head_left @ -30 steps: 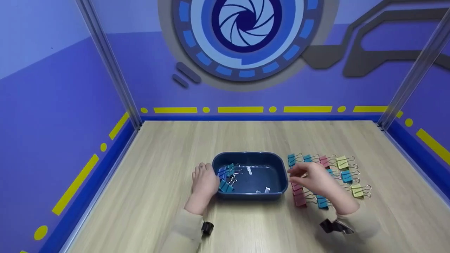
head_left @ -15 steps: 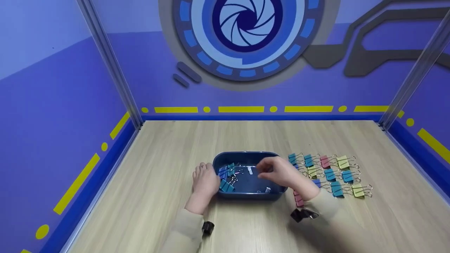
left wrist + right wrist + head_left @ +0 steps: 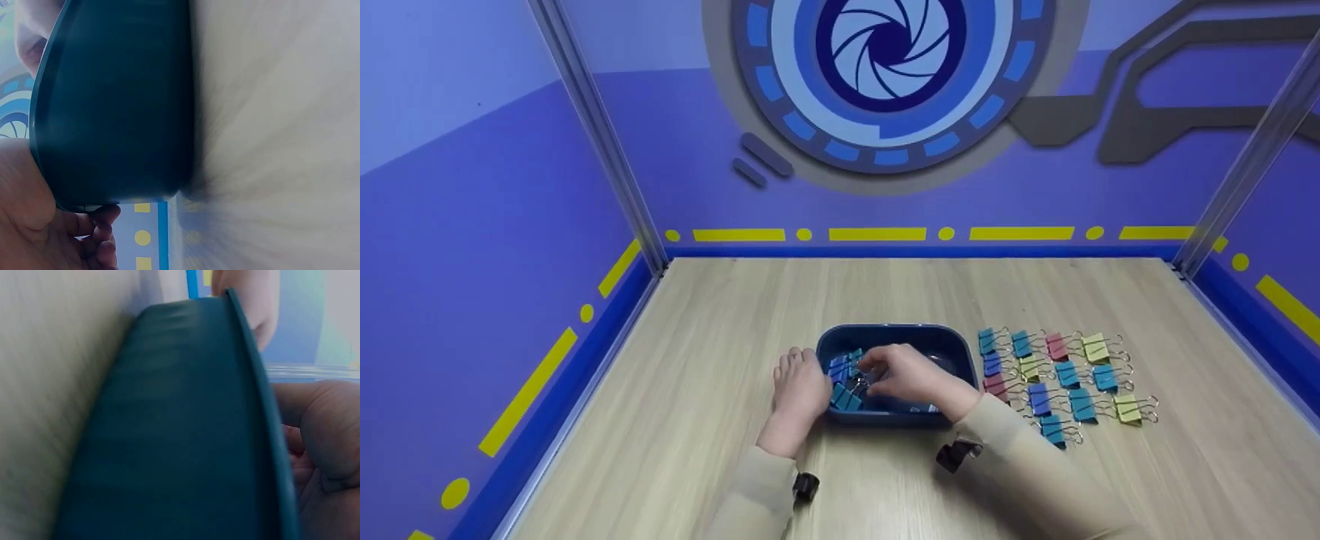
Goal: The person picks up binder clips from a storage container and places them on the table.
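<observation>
A dark blue plastic box (image 3: 896, 418) stands on the table, and my left hand (image 3: 797, 386) grips its left end by the rim. In the left wrist view, fingers of my left hand (image 3: 34, 225) curl at the corner of the box (image 3: 118, 101). Several binder clips, teal (image 3: 845, 398) and blue (image 3: 838, 367), lie inside at the left end. My right hand (image 3: 911, 375) reaches into the box, thumb and forefinger apart beside these clips; nothing shows held. From the right wrist, the box's wall (image 3: 169, 416) hides the fingertips of my right hand (image 3: 332, 439).
To the right of the box, several binder clips lie in rough rows: teal (image 3: 1083, 405), pink (image 3: 1057, 346), yellow (image 3: 1096, 348) and blue (image 3: 1039, 399). My right sleeve covers part of the nearest row. Blue printed walls (image 3: 720, 187) bound the wooden table (image 3: 735, 300).
My right hand has moved left from the clips on the table, over the box's right rim, to the clips at its left end. My left hand stays on the box.
</observation>
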A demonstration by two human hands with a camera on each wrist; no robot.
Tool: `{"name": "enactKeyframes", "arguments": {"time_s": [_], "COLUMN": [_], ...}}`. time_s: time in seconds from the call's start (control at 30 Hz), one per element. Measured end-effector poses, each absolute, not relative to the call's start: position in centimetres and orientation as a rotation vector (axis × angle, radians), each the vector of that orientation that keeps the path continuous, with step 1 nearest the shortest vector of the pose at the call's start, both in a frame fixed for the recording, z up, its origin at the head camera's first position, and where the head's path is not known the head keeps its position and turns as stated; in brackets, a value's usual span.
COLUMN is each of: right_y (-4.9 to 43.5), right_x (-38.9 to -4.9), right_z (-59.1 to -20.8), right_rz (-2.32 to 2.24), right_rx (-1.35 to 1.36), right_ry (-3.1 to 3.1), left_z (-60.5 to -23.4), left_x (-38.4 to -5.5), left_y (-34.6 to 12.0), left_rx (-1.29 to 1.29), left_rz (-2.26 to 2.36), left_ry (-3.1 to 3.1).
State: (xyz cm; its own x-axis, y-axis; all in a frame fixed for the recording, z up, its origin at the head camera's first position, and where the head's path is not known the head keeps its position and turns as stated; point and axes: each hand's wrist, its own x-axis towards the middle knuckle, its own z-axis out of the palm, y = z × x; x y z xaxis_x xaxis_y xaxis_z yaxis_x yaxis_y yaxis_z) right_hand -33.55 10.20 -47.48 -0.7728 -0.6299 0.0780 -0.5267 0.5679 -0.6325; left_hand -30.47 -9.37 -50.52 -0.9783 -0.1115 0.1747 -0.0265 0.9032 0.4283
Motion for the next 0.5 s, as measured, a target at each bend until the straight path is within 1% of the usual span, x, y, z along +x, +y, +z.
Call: {"name": "enactKeyframes", "arguments": {"time_s": [0.5], "right_y": [9.1], "right_x": [-34.0], "right_z": [-48.6], "right_rz": [-0.875], "right_rx": [-1.108], "right_ry": [2.663], "left_z": [-50.43], "left_x": [-30.47], "left_y": [-9.36], "left_rx": [0.099], "left_rz": [-0.624], "left_ry": [-2.89]}}
